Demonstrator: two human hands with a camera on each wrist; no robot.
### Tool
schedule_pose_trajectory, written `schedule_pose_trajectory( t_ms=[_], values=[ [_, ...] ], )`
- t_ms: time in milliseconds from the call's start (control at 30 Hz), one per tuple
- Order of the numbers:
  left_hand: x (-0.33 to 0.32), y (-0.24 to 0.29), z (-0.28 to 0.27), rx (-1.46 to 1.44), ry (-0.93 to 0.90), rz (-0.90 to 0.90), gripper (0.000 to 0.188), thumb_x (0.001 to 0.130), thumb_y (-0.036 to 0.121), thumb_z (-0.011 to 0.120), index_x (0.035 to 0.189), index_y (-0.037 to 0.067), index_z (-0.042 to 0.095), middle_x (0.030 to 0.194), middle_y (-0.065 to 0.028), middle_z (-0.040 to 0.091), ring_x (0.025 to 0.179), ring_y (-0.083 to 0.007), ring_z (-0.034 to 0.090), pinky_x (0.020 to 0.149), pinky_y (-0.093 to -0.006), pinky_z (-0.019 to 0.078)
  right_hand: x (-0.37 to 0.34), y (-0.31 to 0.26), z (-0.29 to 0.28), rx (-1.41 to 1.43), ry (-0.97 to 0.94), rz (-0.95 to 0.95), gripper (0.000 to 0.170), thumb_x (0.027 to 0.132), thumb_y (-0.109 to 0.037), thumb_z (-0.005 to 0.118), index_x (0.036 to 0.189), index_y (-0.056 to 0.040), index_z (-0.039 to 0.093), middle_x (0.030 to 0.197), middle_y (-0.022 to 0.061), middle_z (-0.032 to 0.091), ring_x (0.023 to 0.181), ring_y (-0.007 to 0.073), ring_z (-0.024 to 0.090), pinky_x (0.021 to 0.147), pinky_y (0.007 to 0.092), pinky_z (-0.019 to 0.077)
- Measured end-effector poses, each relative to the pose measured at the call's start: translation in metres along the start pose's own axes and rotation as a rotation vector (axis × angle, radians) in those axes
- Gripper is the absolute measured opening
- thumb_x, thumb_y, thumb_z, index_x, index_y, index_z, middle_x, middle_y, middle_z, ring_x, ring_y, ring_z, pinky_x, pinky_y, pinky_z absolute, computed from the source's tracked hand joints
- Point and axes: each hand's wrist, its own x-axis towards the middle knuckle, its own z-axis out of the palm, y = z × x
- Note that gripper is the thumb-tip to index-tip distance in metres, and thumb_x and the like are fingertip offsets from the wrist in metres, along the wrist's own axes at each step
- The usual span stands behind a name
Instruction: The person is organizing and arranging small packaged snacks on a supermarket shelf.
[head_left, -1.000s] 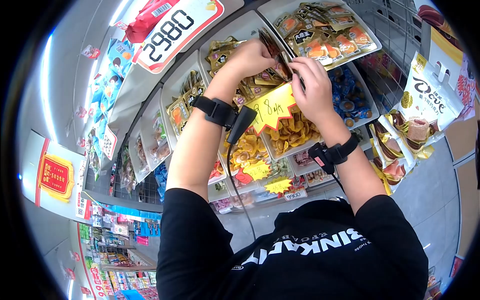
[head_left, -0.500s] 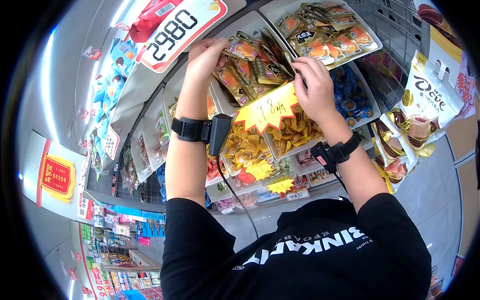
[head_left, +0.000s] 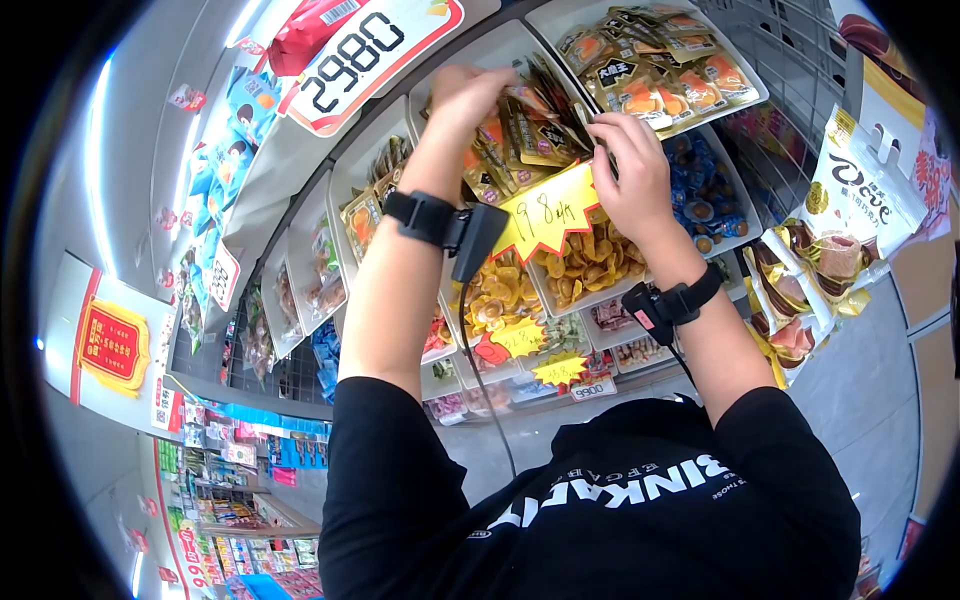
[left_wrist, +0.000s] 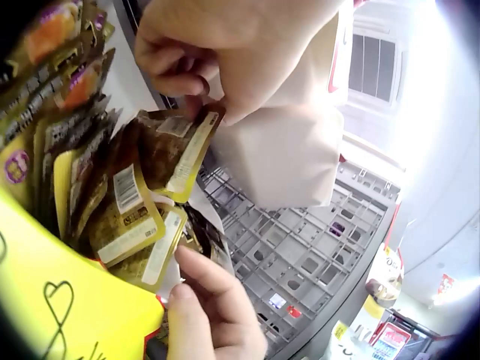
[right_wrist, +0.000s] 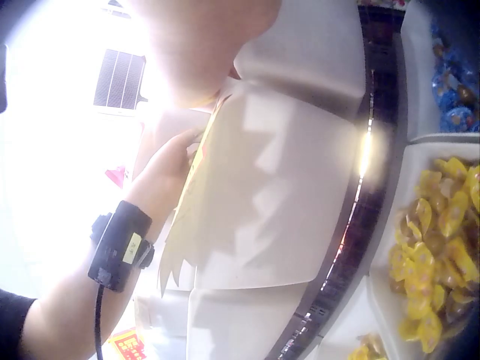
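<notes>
Gold-and-black snack packets (head_left: 515, 150) stand in a row in a white bin, several of them on edge towards its right side. My left hand (head_left: 470, 95) is over the bin's left and middle part. In the left wrist view, its thumb and fingers pinch the corner of a packet (left_wrist: 174, 146) with a brown back. My right hand (head_left: 632, 180) stays at the bin's right edge, fingertips against the ends of the upright packets. That hand (left_wrist: 214, 307) shows from below in the left wrist view, its thumb and index finger apart beside the packet edges.
A yellow price sign (head_left: 545, 215) stands at the bin's front. Yellow-wrapped sweets (head_left: 590, 262), blue-wrapped sweets (head_left: 702, 190) and another bin of gold packets (head_left: 660, 75) surround it. Dove bags (head_left: 850, 190) hang at the right; a large price card (head_left: 360, 60) is at upper left.
My left hand moved from the upright packets on the right to the bin's left edge, then part way back right. My right hand stayed nearly still. The packets in the middle have shifted.
</notes>
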Motion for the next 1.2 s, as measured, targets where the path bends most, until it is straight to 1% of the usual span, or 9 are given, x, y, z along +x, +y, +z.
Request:
schedule_pose_trajectory(
  t_ms=[133,233,367,500,600,700,967,1133,1200],
  values=[
    [0.004,0.001,0.021,0.056,-0.058,0.02,0.026,0.064,0.022,0.065,0.062,-0.003,0.06,0.049,-0.0058,0.05,0.042,-0.0123,0.046,0.041,-0.0258,0.0347,0.0,0.001,-0.001,0.006,-0.003,-0.005,0.015,0.07,0.0,0.052,0.084,0.001,0.055,0.09,0.0119,0.053,0.085,0.0288,0.05,0.077,0.0365,0.0409],
    [0.004,0.003,0.034,0.671,-0.335,0.081,0.043,0.055,0.034,0.069,0.081,0.0,0.063,0.082,-0.0156,0.063,0.076,-0.0278,0.061,0.068,-0.0364,0.0475,-0.001,0.003,-0.002,0.005,-0.01,-0.018,0.015,0.07,-0.001,0.052,0.085,0.0009,0.055,0.09,0.0118,0.053,0.085,0.0285,0.05,0.077,0.0363,0.0409],
    [-0.005,0.016,0.034,0.952,-0.375,0.135,0.041,0.056,0.037,0.069,0.084,0.006,0.065,0.086,-0.0135,0.063,0.081,-0.0278,0.061,0.073,-0.036,0.0474,-0.001,0.002,-0.003,0.003,-0.008,-0.024,0.015,0.07,-0.001,0.052,0.085,0.0008,0.055,0.09,0.0115,0.053,0.085,0.0281,0.051,0.077,0.036,0.041],
    [-0.002,0.014,0.032,0.889,-0.207,0.221,0.038,0.061,0.037,0.067,0.085,0.008,0.065,0.087,-0.0132,0.063,0.081,-0.0277,0.061,0.072,-0.0352,0.0473,-0.001,0.003,-0.003,0.006,-0.018,-0.016,0.014,0.07,-0.001,0.052,0.084,0.0009,0.055,0.09,0.0116,0.053,0.086,0.0283,0.051,0.077,0.0362,0.0409],
    [0.01,0.006,0.034,0.681,-0.058,0.124,0.031,0.066,0.035,0.064,0.083,0.009,0.066,0.084,-0.0124,0.064,0.079,-0.0276,0.061,0.07,-0.0352,0.0475,0.0,0.002,-0.003,0.007,-0.026,-0.024,0.015,0.071,-0.002,0.052,0.085,0.0011,0.055,0.091,0.0121,0.053,0.086,0.0285,0.051,0.077,0.0364,0.0409],
    [0.016,0.003,0.033,0.641,0.005,0.189,0.034,0.065,0.038,0.067,0.074,0.006,0.067,0.07,-0.0117,0.063,0.07,-0.026,0.061,0.066,-0.0349,0.0474,0.0,0.001,-0.003,-0.002,-0.037,-0.004,0.015,0.071,-0.001,0.052,0.085,0.0011,0.056,0.092,0.0123,0.053,0.087,0.0291,0.05,0.078,0.0369,0.0406],
    [0.029,-0.005,0.038,0.658,-0.036,0.199,0.028,0.066,0.032,0.065,0.072,0.004,0.066,0.07,-0.0125,0.063,0.072,-0.0252,0.062,0.066,-0.0333,0.0473,0.0,0.0,-0.004,-0.016,-0.062,0.0,0.016,0.072,0.001,0.052,0.087,0.0013,0.056,0.094,0.0126,0.054,0.087,0.0294,0.051,0.077,0.0358,0.0411],
    [0.028,-0.006,0.019,0.35,-0.185,0.164,0.029,0.067,0.03,0.062,0.077,0.003,0.066,0.077,-0.0151,0.063,0.074,-0.0241,0.062,0.067,-0.0326,0.0468,0.0,0.002,-0.003,0.009,-0.048,-0.018,0.014,0.071,-0.001,0.052,0.085,0.0011,0.056,0.092,0.0126,0.053,0.087,0.0292,0.05,0.078,0.037,0.0401],
    [0.02,-0.007,0.008,0.387,-0.109,0.221,0.028,0.071,0.027,0.061,0.08,0.0,0.065,0.072,-0.0131,0.063,0.068,-0.0186,0.061,0.061,-0.0299,0.0459,0.0,0.002,-0.003,0.007,-0.039,-0.016,0.015,0.071,-0.001,0.052,0.085,0.0011,0.055,0.092,0.0127,0.053,0.087,0.0292,0.05,0.078,0.0371,0.0401]
  ],
)
